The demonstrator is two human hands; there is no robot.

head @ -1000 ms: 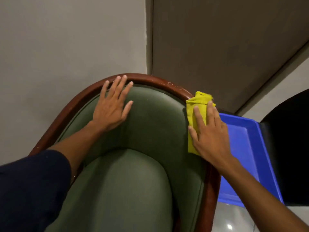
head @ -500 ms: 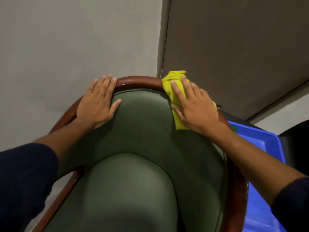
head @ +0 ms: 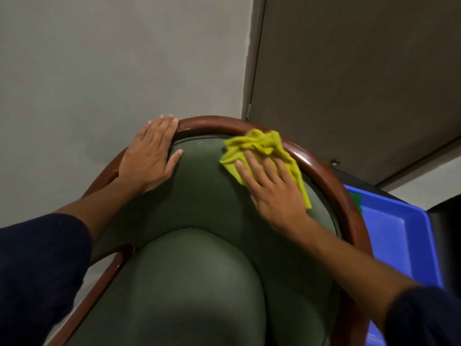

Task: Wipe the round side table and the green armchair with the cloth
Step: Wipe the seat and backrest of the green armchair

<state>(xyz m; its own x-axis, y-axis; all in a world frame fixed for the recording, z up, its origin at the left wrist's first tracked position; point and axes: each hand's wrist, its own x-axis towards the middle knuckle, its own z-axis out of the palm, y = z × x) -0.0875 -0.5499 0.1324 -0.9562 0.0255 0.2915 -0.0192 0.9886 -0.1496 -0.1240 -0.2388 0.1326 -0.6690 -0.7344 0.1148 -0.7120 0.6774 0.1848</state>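
Observation:
The green armchair (head: 204, 196) fills the lower middle of the view, with a curved dark wooden rim (head: 212, 124) around its padded back. A crumpled yellow cloth (head: 254, 143) lies on the upper right of the backrest, just under the rim. My right hand (head: 272, 191) presses flat on the cloth, fingers spread. My left hand (head: 149, 156) rests palm down on the rim and padding at the upper left, holding nothing. The round side table is out of view.
A blue plastic tray (head: 399, 228) sits right of the chair, close behind its rim. A grey wall (head: 112, 58) and a brown door (head: 349, 71) stand directly behind the chair. A black object (head: 446, 221) is at the far right edge.
My right hand has slid the cloth from the right side of the rim up along it, then down onto the backrest padding. My left hand has moved up onto the rim.

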